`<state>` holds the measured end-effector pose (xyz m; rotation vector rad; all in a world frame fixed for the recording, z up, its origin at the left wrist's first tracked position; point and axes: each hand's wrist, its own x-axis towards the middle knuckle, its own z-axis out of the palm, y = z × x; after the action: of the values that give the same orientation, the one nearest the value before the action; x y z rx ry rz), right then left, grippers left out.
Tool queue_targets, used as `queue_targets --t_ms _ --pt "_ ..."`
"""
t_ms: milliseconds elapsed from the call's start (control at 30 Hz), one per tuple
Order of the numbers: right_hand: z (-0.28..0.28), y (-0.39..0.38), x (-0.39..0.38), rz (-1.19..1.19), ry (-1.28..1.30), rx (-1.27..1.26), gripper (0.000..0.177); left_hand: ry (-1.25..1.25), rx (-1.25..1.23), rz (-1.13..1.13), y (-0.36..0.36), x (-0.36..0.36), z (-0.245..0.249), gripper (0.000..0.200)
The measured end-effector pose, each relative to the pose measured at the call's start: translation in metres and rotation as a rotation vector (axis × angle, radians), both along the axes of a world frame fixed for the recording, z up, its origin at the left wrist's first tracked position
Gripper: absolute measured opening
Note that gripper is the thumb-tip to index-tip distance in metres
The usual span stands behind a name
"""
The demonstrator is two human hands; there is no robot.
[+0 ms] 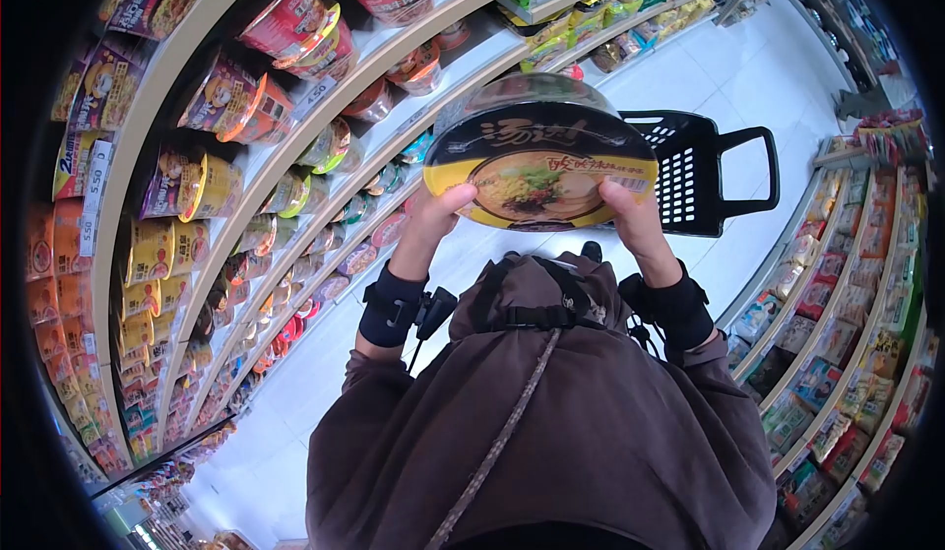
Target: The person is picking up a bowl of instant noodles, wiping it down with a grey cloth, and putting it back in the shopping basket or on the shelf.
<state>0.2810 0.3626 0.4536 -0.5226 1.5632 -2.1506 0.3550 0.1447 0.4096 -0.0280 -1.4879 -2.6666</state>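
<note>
Both hands hold a large round instant noodle bowl [541, 161] in front of the chest, its black and yellow lid tilted up to face the camera. On the bowl's left side is my left hand [433, 220], its thumb pressed on the lid's lower edge. My right hand [632, 217] grips the opposite side, thumb on the lid near the barcode. The other fingers are hidden behind the bowl. Just behind and to the right of it, a black plastic shopping basket [689, 171] is partly covered by the bowl.
Curved shelves [394, 33] with cup and bowl noodles fill the left side. Shelves of small packets [817, 383] line the right. Between them runs a white tiled floor [733, 63]. Dark bands with small devices are strapped round both wrists.
</note>
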Motion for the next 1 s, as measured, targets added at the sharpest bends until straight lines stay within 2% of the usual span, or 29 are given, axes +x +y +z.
queue_targets --t_ms 100,167,233,333,400,433,533,567,600,633,667,700,767,800,833,900,933,1000 --pt "-0.001 0.001 -0.006 0.077 0.134 0.073 0.065 0.065 -0.011 0.056 -0.003 0.002 -0.012 0.057" --pt "-0.001 0.005 -0.008 0.073 0.11 0.066 0.068 0.037 0.006 0.067 -0.006 0.003 -0.016 0.057" --pt "0.005 0.006 -0.016 0.173 0.237 0.289 0.074 0.011 0.024 0.079 -0.007 0.004 -0.018 0.057" --pt "0.022 0.007 -0.02 0.228 0.345 0.432 0.077 -0.129 -0.007 0.118 -0.009 0.005 -0.022 0.06" --pt "0.023 0.007 -0.023 0.258 0.364 0.492 0.079 -0.087 -0.187 0.145 -0.01 0.006 -0.023 0.064" --pt "0.022 0.007 -0.023 0.289 0.382 0.552 0.082 -0.089 -0.187 0.144 -0.008 0.007 -0.019 0.064" --pt "0.02 0.002 -0.023 0.276 0.438 0.541 0.075 0.04 -0.593 0.168 0.0 0.009 0.005 0.075" --pt "0.019 0.002 -0.022 0.27 0.493 0.528 0.072 0.039 -0.592 0.168 0.002 0.008 0.009 0.075" --pt "0.019 0.0 -0.02 0.227 0.416 0.534 0.067 0.094 -0.661 0.184 0.003 0.008 0.013 0.077" --pt "0.017 0.001 -0.022 0.211 0.509 0.496 0.067 0.146 -0.728 0.214 0.002 0.01 0.014 0.079" --pt "0.018 0.002 -0.019 0.183 0.522 0.469 0.066 0.175 -0.746 0.203 0.001 0.01 0.014 0.073" --pt "0.02 0.001 -0.019 0.17 0.543 0.439 0.064 0.173 -0.744 0.221 0.002 0.01 0.013 0.073" --pt "0.005 0.004 -0.019 0.125 0.508 0.368 0.065 0.104 -0.322 0.298 0.004 0.01 0.01 0.063" --pt "0.003 0.007 -0.017 0.122 0.435 0.34 0.069 0.062 -0.226 0.337 -0.002 0.01 0.0 0.044" --pt "-0.002 0.008 -0.017 0.107 0.373 0.213 0.073 0.067 -0.21 0.395 -0.003 0.015 -0.001 0.044" --pt "-0.004 0.01 -0.016 0.085 0.359 0.205 0.072 0.018 -0.282 0.411 0.0 0.015 0.001 0.039" --pt "-0.007 0.011 -0.015 0.039 0.337 0.168 0.069 -0.004 -0.058 0.543 0.009 0.01 0.016 0.033" --pt "-0.011 0.015 -0.014 -0.023 0.422 0.195 0.061 -0.027 -0.029 0.545 0.001 0.008 0.022 0.032"
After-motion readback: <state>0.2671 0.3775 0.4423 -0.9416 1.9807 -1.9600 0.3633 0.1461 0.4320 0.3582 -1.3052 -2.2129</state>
